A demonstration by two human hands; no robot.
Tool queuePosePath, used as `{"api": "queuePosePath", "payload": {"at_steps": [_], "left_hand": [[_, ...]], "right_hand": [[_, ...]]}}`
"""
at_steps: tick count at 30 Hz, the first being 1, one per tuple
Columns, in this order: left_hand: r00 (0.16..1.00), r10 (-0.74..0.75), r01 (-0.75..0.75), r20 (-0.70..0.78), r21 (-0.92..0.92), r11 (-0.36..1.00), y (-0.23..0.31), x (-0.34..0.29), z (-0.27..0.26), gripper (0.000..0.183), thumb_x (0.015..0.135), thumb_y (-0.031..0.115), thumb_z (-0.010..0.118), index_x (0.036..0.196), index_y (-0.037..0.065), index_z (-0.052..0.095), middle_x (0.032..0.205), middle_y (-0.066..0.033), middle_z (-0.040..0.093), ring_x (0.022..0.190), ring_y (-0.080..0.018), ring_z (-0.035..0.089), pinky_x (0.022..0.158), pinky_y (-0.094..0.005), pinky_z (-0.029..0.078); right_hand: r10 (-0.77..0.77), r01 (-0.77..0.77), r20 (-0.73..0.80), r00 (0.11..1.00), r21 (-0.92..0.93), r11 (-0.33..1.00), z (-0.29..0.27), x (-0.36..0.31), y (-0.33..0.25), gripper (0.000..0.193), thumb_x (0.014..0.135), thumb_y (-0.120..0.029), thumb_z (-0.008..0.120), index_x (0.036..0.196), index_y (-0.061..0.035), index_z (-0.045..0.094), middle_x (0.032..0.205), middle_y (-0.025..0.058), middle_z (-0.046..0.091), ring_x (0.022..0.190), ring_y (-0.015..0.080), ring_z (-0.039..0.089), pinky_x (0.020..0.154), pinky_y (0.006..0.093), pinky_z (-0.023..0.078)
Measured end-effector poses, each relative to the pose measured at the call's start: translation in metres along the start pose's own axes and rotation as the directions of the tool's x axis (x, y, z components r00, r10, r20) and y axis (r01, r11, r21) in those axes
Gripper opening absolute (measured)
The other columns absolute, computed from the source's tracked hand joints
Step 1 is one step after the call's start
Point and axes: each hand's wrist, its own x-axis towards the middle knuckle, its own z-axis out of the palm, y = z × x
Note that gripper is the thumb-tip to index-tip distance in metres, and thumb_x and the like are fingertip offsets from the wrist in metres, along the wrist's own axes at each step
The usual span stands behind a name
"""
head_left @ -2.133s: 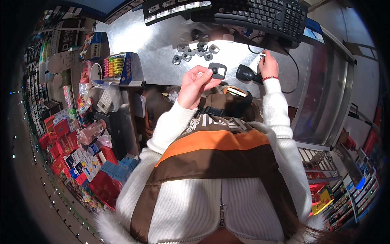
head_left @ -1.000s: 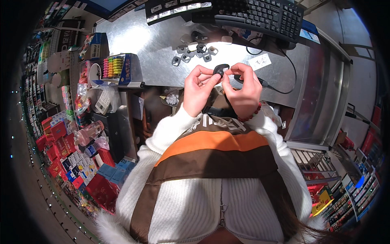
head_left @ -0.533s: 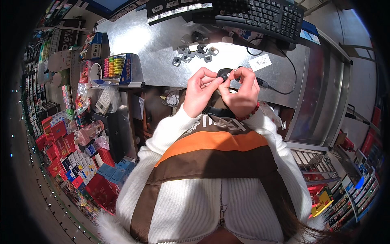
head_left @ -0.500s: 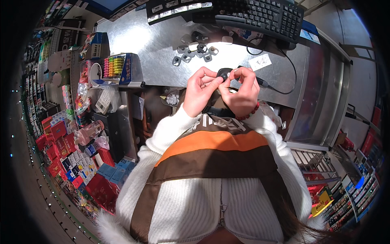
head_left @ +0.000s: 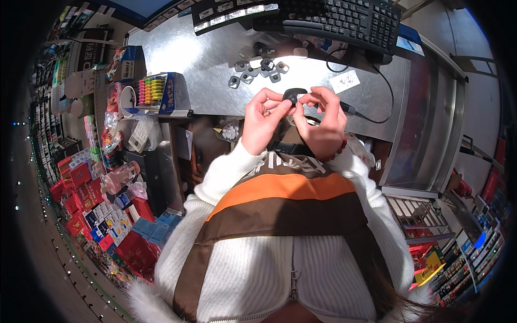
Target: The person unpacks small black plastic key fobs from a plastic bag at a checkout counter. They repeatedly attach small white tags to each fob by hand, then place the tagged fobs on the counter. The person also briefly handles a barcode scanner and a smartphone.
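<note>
Over the near edge of the metal counter, my left hand (head_left: 262,116) pinches a small black rounded-square security tag (head_left: 291,96) with a raised round knob. My right hand (head_left: 323,116) meets it from the other side, thumb and index finger pinched at the tag's right edge. Whether those fingers grip the tag itself or a tiny part of it, I cannot make out. Beyond my hands lies a loose group of several similar tags (head_left: 267,64), dark and grey with round knobs. Behind my right hand, a black cable end (head_left: 349,109) lies on the counter.
A black keyboard (head_left: 344,24) stands at the back of the metal counter (head_left: 210,89). A white printed card (head_left: 344,81) lies to the right. At left is a box of colourful rolls (head_left: 152,91). Packed shelves and red boxes (head_left: 134,250) fill the lower left.
The tag and both hands have shifted slightly left. My right fingers have drawn a little away from the tag's middle, and more of the black tag shows between the hands.
</note>
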Motion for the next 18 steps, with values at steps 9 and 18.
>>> {"api": "queuePosePath", "payload": {"at_steps": [9, 18], "left_hand": [[0.997, 0.022, -0.025, 0.068, 0.055, 0.998, 0.0049, -0.0056, 0.0053, 0.012, 0.095, -0.004, 0.064, 0.102, 0.0, 0.054, 0.105, -0.0151, 0.071, 0.098, -0.0148, 0.069, 0.086, -0.0251, 0.054], [0.994, 0.016, -0.024, 0.106, 0.07, 0.997, 0.006, -0.0041, 0.0008, 0.012, 0.096, -0.003, 0.062, 0.103, -0.002, 0.053, 0.103, -0.0165, 0.072, 0.096, -0.0162, 0.07, 0.085, -0.025, 0.056]], "right_hand": [[-0.07, 0.067, -0.03, 0.997, -0.107, 0.992, 0.0017, -0.0016, -0.0015, 0.041, 0.07, 0.011, 0.07, 0.107, 0.0013, 0.056, 0.079, 0.0086, 0.061, 0.068, 0.0246, 0.062, 0.061, 0.0327, 0.053], [-0.02, 0.018, -0.08, 0.997, -0.03, 0.999, 0.0038, -0.0057, -0.0014, 0.036, 0.068, 0.009, 0.071, 0.1, -0.001, 0.058, 0.08, 0.0081, 0.062, 0.067, 0.0263, 0.061, 0.062, 0.0339, 0.052]]}}
